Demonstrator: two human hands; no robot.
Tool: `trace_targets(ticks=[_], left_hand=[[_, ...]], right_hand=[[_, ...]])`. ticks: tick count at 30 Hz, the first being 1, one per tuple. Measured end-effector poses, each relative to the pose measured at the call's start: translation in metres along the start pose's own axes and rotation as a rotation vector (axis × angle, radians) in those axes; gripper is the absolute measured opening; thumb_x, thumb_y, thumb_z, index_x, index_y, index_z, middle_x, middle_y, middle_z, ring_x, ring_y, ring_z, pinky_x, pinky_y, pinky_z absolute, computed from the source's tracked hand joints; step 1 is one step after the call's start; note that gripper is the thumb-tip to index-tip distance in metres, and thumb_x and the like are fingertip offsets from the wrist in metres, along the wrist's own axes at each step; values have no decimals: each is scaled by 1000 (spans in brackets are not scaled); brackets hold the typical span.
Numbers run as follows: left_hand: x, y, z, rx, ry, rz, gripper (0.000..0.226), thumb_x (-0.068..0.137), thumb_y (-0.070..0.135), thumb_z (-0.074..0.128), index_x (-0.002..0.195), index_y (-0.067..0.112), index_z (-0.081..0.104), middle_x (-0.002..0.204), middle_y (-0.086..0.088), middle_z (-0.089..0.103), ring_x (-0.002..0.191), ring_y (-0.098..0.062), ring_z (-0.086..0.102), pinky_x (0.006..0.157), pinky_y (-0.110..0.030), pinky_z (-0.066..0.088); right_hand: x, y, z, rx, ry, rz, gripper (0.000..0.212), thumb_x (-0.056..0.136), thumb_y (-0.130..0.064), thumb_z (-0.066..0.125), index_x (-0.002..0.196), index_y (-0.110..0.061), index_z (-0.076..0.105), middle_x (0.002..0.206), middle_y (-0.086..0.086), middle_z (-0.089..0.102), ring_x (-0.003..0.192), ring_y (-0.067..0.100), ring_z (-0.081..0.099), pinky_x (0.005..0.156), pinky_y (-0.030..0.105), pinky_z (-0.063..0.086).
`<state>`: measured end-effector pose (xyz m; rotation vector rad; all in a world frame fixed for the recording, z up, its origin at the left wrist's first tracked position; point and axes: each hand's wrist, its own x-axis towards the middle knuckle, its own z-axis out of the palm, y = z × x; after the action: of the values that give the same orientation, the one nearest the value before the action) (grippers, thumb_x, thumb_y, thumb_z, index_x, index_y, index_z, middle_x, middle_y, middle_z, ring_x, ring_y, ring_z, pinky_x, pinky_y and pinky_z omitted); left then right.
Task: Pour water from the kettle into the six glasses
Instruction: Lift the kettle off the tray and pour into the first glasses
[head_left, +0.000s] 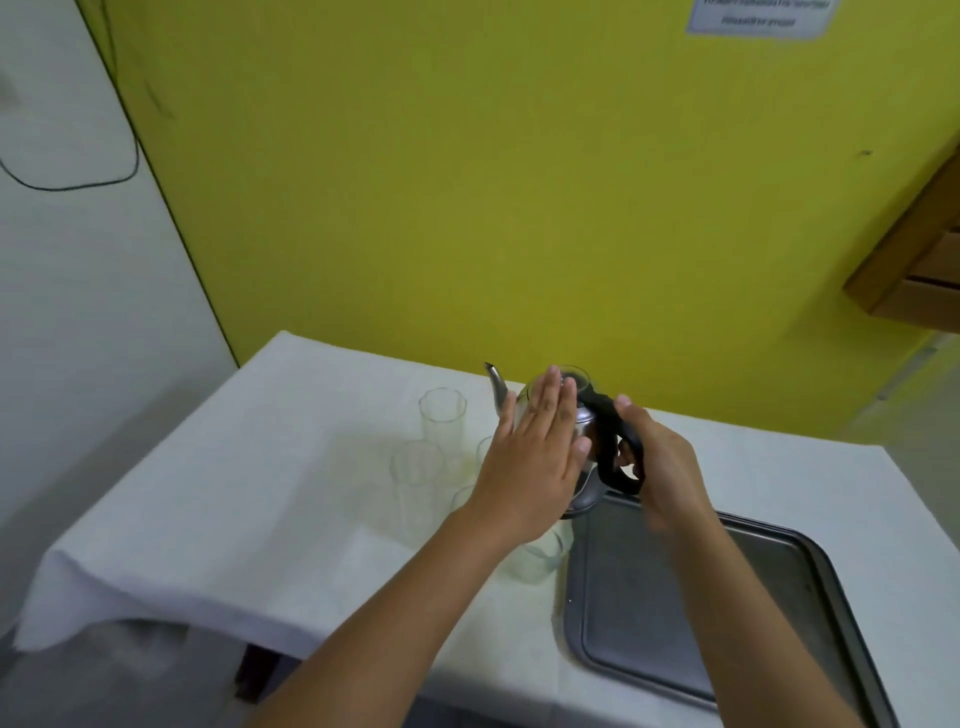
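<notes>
A steel kettle (589, 486) with a black handle stands on the white-covered table, its spout pointing up and left. My right hand (657, 467) is closed around the black handle. My left hand (530, 462) lies flat, fingers together, against the kettle's lid and left side. Clear empty glasses stand to the left of the kettle: one at the back (442, 415), one nearer (415, 480), one close to my left wrist (537, 558). Others are partly hidden behind my left hand and forearm.
A grey metal tray (727, 613) lies on the table at the right, its corner beside the kettle's base. The white cloth (234, 509) hangs over the table's left edge. A yellow wall rises right behind the table.
</notes>
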<state>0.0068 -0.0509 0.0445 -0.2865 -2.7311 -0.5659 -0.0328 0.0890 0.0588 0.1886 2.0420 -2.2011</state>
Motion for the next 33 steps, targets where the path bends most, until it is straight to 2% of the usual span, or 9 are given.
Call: trace_targets(ticks=[5, 8, 11, 14, 17, 21, 25, 29, 33], left_hand=[[-8, -17, -3, -91, 13, -61, 61, 96, 40, 11, 147, 9, -1, 158, -9, -4, 145, -15, -8, 117, -43, -4], [-12, -27, -3, -150, 3, -77, 62, 96, 42, 12, 147, 11, -3, 158, -7, -6, 144, -13, -10, 117, -41, -5], [-14, -35, -1, -181, -6, -83, 66, 92, 47, 4, 147, 13, -5, 158, -5, -8, 144, -11, -11, 118, -40, -5], [-12, -39, 1, -204, 5, -86, 67, 90, 47, 2, 147, 12, -3, 158, -6, -6, 143, -10, -12, 118, -40, -4], [-9, -43, 2, -210, 5, -77, 65, 94, 47, 5, 148, 11, -4, 158, -6, -6, 143, -10, -13, 118, -40, -3], [-7, -45, 4, -248, 2, -77, 67, 91, 48, 3, 148, 12, -4, 158, -6, -7, 143, -8, -13, 117, -38, -5], [-6, -45, 6, -284, 8, -84, 68, 90, 47, 2, 148, 13, -4, 158, -5, -7, 143, -8, -13, 117, -37, -6], [-5, -44, 8, -307, 45, -90, 67, 90, 46, 3, 147, 12, -3, 155, -1, -10, 142, -6, -13, 116, -35, -8], [-4, -45, 12, -319, 75, -114, 67, 91, 47, 4, 147, 13, -4, 155, 0, -11, 142, -6, -14, 115, -32, -9]], right_hand=[[7, -8, 16, -180, 4, -36, 38, 83, -45, 70, 81, -8, 62, 63, 5, 47, 53, 15, 43, 46, 21, 33], [12, -9, 24, -212, 14, -15, 49, 78, -48, 74, 80, -1, 63, 63, 7, 48, 60, 20, 43, 56, 28, 34], [13, -9, 31, -216, 27, 0, 71, 75, -51, 75, 98, 16, 63, 74, 10, 57, 65, 20, 50, 63, 30, 39], [13, -13, 36, -246, 46, 0, 65, 77, -48, 75, 99, 12, 68, 70, 9, 63, 56, 19, 55, 57, 26, 40], [15, -16, 39, -254, 71, -16, 68, 76, -50, 76, 100, 13, 66, 70, 11, 66, 58, 21, 59, 62, 29, 42], [19, -19, 41, -300, 99, -22, 61, 73, -52, 77, 86, 7, 67, 65, 10, 62, 56, 22, 53, 60, 30, 40], [22, -20, 41, -313, 105, -39, 69, 69, -55, 77, 88, 11, 66, 68, 14, 63, 59, 23, 53, 62, 34, 40], [23, -24, 44, -361, 100, -63, 49, 71, -54, 77, 75, -7, 61, 60, 11, 55, 57, 22, 46, 61, 34, 35], [26, -25, 46, -394, 94, -83, 50, 70, -55, 77, 72, -9, 58, 54, 6, 52, 55, 21, 44, 59, 32, 34]])
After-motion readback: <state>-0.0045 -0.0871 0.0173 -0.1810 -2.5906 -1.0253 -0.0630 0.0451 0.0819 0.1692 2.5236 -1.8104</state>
